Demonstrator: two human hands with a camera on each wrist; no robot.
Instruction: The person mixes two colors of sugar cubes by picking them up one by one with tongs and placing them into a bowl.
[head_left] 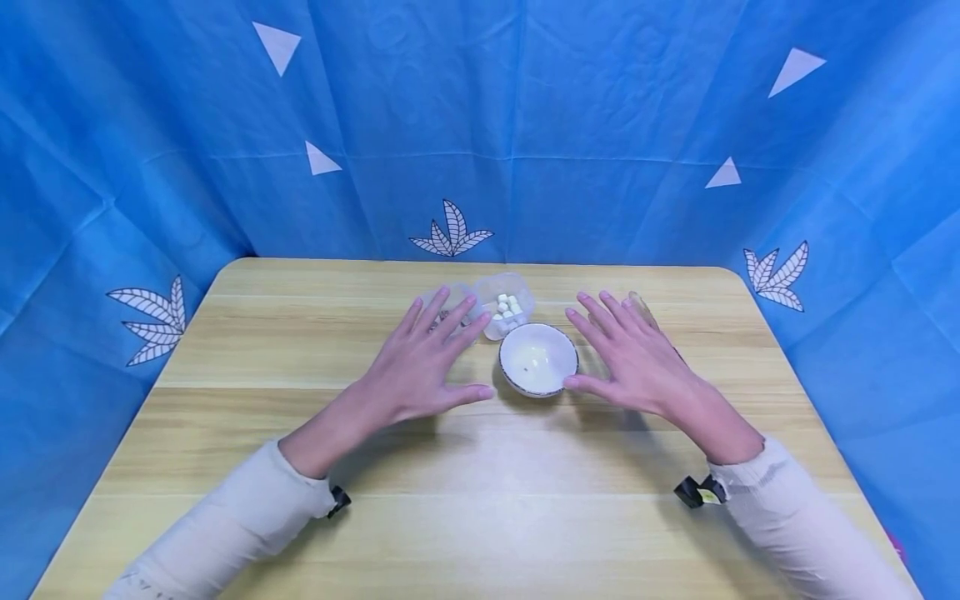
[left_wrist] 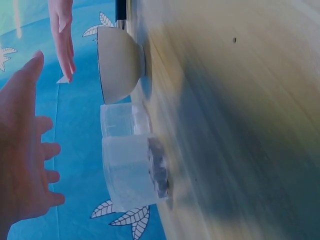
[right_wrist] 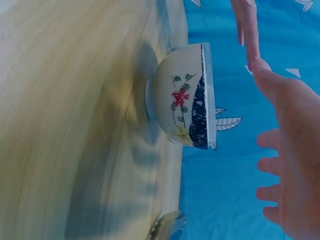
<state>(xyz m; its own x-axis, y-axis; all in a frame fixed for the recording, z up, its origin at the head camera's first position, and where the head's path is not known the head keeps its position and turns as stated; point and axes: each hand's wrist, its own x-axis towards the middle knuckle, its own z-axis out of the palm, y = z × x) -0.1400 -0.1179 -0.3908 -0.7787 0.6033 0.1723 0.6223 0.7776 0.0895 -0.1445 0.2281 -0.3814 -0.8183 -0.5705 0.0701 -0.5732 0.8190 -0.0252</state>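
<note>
A white bowl (head_left: 538, 360) with a dark rim stands upright between the two hands. Its outer side, in the right wrist view, carries a red flower and green leaves on the bowl (right_wrist: 177, 95). My left hand (head_left: 420, 362), fingers spread and straight, hovers left of the bowl and holds nothing. Beneath its fingertips is a clear container of dark pieces (left_wrist: 130, 170). Behind the bowl, another clear plastic container (head_left: 521, 287) holds several white cubes (head_left: 506, 305). Spread just as wide, my right hand (head_left: 633, 354) hovers right of the bowl, its thumb near the rim; contact cannot be told.
Partly hidden behind the right hand is a brownish, see-through rimmed object (head_left: 643, 308); its kind is unclear. A small dark speck (left_wrist: 234, 40) lies on the wooden table (head_left: 495, 533). A blue curtain (head_left: 480, 100) hangs along the table's back and sides.
</note>
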